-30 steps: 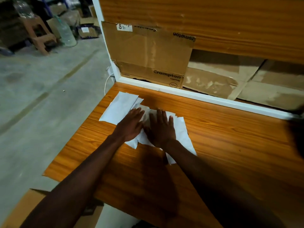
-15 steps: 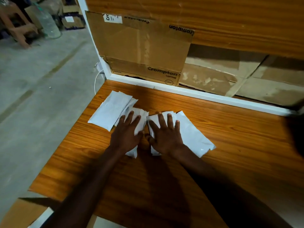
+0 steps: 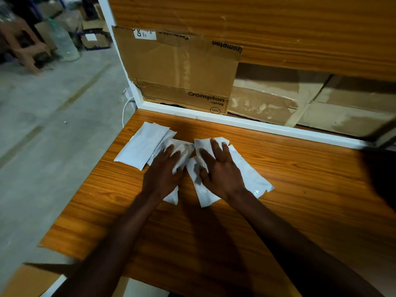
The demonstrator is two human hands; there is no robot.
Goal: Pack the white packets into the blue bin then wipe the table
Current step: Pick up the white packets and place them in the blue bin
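Several white packets lie on the wooden table [image 3: 278,211] near its far left corner. A loose overlapping pair of packets [image 3: 141,146] sits furthest left, untouched. My left hand [image 3: 162,172] lies on a crumpled packet [image 3: 182,151], thumb and fingers pinching its edge. My right hand [image 3: 220,170] covers two or three more packets; its thumb curls into one packet [image 3: 205,194], and another packet [image 3: 250,174] sticks out to the right. The blue bin is not in view.
A white rail [image 3: 257,125] borders the table's far edge, with flattened Crompton cardboard [image 3: 182,67] and more boxes behind it. The table's left edge drops to a concrete floor. An open cardboard box [image 3: 21,281] stands below the near left corner. A dark shape [image 3: 381,168] intrudes at right.
The packets under my hands have been split into two groups, the right ones slid rightward. My thumbs now curl into the packets and crumple them. The view shifted slightly.
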